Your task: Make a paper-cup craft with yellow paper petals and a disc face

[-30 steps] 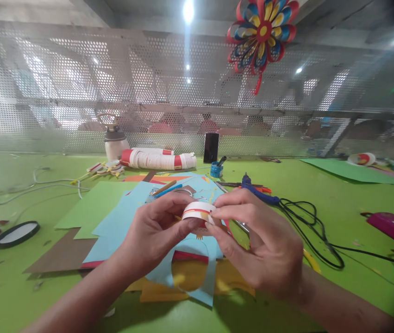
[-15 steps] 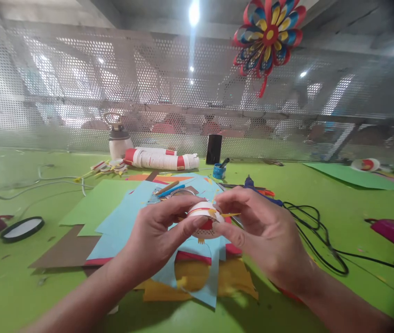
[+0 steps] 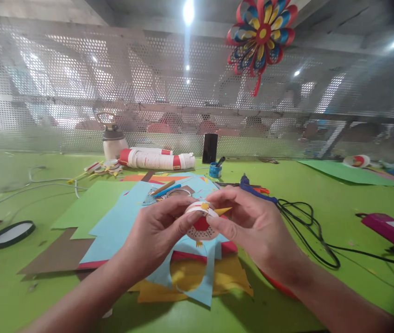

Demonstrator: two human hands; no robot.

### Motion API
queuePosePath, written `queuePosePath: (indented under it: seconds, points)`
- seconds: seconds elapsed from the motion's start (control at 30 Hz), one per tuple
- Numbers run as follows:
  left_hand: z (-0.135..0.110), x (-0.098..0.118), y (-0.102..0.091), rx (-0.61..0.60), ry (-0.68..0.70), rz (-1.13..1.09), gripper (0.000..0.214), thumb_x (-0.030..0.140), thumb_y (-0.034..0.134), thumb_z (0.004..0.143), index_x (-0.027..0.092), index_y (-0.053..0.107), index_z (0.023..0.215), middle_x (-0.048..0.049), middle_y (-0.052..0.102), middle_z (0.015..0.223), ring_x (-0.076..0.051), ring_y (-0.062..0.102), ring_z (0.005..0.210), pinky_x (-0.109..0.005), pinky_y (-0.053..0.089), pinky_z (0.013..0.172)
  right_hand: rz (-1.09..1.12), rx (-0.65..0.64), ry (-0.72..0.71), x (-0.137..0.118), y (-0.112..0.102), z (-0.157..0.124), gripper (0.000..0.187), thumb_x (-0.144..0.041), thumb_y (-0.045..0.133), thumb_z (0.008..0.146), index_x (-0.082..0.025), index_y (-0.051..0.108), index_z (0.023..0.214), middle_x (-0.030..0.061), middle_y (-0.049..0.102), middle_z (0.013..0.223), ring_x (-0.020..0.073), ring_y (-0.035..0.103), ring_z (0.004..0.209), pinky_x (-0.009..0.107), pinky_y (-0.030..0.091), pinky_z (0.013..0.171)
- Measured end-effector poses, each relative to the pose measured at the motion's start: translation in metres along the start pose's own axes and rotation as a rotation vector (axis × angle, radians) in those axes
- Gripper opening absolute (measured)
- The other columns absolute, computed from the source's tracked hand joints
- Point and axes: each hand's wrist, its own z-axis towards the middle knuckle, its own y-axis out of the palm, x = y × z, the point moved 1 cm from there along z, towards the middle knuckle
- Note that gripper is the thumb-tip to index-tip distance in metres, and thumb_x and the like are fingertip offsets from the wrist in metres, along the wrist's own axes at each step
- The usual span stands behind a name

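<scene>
A small round paper craft piece (image 3: 202, 226), white with a red centre, dark dotted markings and yellow points, is held above the stacked paper. My left hand (image 3: 164, 222) pinches its left side between thumb and fingers. From the right, my right hand (image 3: 252, 226) grips its edge near a yellow point, thumb in front. The fingers partly hide the piece's sides and back. Under the hands lies light blue paper (image 3: 113, 231) with a round cut-out near the front, and yellow paper (image 3: 231, 282) beneath it.
A blue glue gun (image 3: 252, 187) with a coiled black cord (image 3: 308, 222) lies at right, near a magenta tool (image 3: 387, 229). Behind stand stacked paper cups (image 3: 158, 159), a phone (image 3: 210, 148), a blue pot (image 3: 215, 170) and a bottle (image 3: 112, 143). A paper flower (image 3: 263, 34) hangs above.
The piece has tilted so that more of its dotted, red-centred face shows. Both hands keep hold of it. The whole view has shifted slightly.
</scene>
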Motion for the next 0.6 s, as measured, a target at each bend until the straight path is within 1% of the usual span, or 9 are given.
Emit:
queuePosePath:
  seconds: [0.27,0.4,0.5,0.6]
  points:
    - [-0.0016,-0.0009,0.0009,0.002,-0.032,-0.037,0.016,0.027,0.065,0.079,0.016,0.070,0.090,-0.0033,0.072,0.079,-0.014,0.065,0.070,-0.022,0.054,0.062,-0.007,-0.002,-0.002,0.0004,-0.0009,-0.0012,0.016,-0.021,0.063,0.083,-0.020,0.062,0.099,0.0029,0.067,0.094,0.0134,0.064,0.085,0.026,0.055,0.074]
    - [-0.0017,-0.0017,0.0019,-0.006,-0.064,-0.035,0.019,0.030,0.064,0.080,0.016,0.070,0.091,-0.0042,0.072,0.082,-0.015,0.065,0.070,-0.024,0.054,0.063,-0.004,0.001,0.006,0.0011,-0.0012,-0.0016,0.017,-0.021,0.064,0.082,-0.020,0.062,0.099,0.0030,0.066,0.094,0.0134,0.064,0.084,0.026,0.055,0.073]
    - [-0.0011,-0.0013,0.0020,-0.015,-0.038,-0.019,0.017,0.030,0.063,0.081,0.018,0.071,0.089,-0.0030,0.071,0.079,-0.014,0.063,0.067,-0.023,0.052,0.062,0.024,-0.011,0.046,0.0014,-0.0004,-0.0006,0.017,-0.021,0.064,0.082,-0.019,0.062,0.098,0.0033,0.066,0.092,0.0133,0.063,0.081,0.026,0.055,0.071]
    - [-0.0002,-0.0009,0.0020,-0.018,-0.051,-0.004,0.016,0.031,0.063,0.080,0.019,0.071,0.086,-0.0012,0.070,0.073,-0.013,0.060,0.064,-0.022,0.049,0.059,0.082,-0.014,0.136,0.0022,-0.0005,0.0020,0.017,-0.022,0.065,0.081,-0.018,0.062,0.097,0.0032,0.066,0.087,0.0127,0.063,0.077,0.025,0.054,0.068]
